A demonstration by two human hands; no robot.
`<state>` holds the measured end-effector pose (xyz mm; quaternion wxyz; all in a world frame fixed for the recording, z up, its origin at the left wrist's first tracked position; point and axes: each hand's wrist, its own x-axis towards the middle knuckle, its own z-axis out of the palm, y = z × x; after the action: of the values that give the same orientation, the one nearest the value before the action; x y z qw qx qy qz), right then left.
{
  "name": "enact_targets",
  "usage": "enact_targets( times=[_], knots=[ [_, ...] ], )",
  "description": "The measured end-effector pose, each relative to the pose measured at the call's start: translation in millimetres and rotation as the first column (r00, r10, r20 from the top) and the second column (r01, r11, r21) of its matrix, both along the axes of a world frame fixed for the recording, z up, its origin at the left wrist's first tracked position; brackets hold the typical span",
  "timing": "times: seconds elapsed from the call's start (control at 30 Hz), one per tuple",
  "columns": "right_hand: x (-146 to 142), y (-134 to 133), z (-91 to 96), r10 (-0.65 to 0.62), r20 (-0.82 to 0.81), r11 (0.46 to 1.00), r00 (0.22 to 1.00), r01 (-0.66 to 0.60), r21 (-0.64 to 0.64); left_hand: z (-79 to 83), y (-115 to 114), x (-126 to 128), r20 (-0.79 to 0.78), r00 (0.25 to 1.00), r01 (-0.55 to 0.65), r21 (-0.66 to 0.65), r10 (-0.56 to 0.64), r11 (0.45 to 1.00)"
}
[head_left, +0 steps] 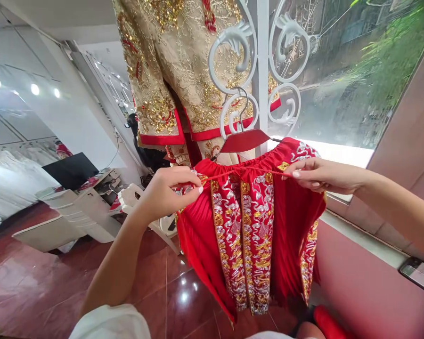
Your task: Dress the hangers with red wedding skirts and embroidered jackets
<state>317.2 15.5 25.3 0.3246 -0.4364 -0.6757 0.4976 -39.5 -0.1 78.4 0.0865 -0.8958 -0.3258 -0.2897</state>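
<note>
The red cord (219,175) is pinched in both hands, its left end between the thumb and fingers of the left hand (173,188), its right end between the closed fingertips of the right hand (314,175). It is drawn nearly level across the gathered waist of a red pleated skirt (229,235), which is hung between the arms, its front panels embroidered in silver and gold. The skirt is carried by a red hanger (245,140), whose metal hook is seen against white metal scrollwork (263,56). Behind it, a gold-beaded cream jacket (187,61) edged in red is suspended. To the right, a large window (339,94) is set in the wall, with green leaves seen outside. Below it, a smooth pink surface (353,273) is spread, and a phone (422,278) is laid near the right edge of the view. The floor (144,282) is covered in glossy reddish tiles, in which lights are mirrored. On the left, a black monitor (70,170) is stood on a pale worktop (81,212); farther off, white gowns (10,183) are ranged along the wall, lit by round lamps (34,89)
</note>
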Motion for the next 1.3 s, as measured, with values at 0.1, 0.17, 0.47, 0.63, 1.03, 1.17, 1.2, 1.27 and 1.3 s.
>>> enact_targets(
  times=[0.1,0.17,0.47,0.63,1.03,1.17,1.2,1.27,1.3],
  knots=[
    [-6.6,-0.3,-6.6,-0.06,0.026,0.989,0.998,0.056,0.133,-12.3,0.6,8.4,0.017,0.957,-0.272,0.406,0.29,0.872],
    [-13.0,-2.1,-9.4,-0.078,0.039,0.97,0.996,0.067,0.232,-23.7,6.5,16.5,0.096,0.896,-0.401,0.592,0.434,0.699],
    [-47.9,6.4,-18.8,0.188,-0.548,0.898,0.815,0.084,0.432,-45.4,51.0,76.9,0.582,0.799,-0.498,0.495,0.154,0.713],
    [-74.2,22.7,-21.6,0.148,-0.62,0.865,0.77,0.203,0.459,-40.6,56.5,104.8,0.747,0.658,-0.27,0.352,-0.095,0.896],
    [-99.9,10.9,-5.6,0.07,-0.352,0.695,0.934,0.207,0.689,-34.4,46.2,105.9,0.612,0.749,0.335,-0.019,-0.255,0.942],
    [-98.5,14.0,-12.3,-0.006,-0.531,0.689,0.847,0.388,0.612,-44.8,52.6,98.5,0.715,0.657,0.386,-0.048,-0.238,0.921],
    [-98.3,14.3,-12.6,-0.011,-0.55,0.671,0.835,0.414,0.615,-47.3,52.9,96.7,0.722,0.655,0.357,-0.034,-0.224,0.934],
    [-98.4,14.2,-11.7,0.004,-0.559,0.627,0.829,0.433,0.647,-51.0,51.5,93.6,0.647,0.732,0.285,-0.004,-0.215,0.959],
    [-98.8,14.0,-10.8,0.014,-0.552,0.608,0.834,0.431,0.666,-52.2,50.2,92.6,0.568,0.792,0.255,0.025,-0.223,0.967]
  ],
)
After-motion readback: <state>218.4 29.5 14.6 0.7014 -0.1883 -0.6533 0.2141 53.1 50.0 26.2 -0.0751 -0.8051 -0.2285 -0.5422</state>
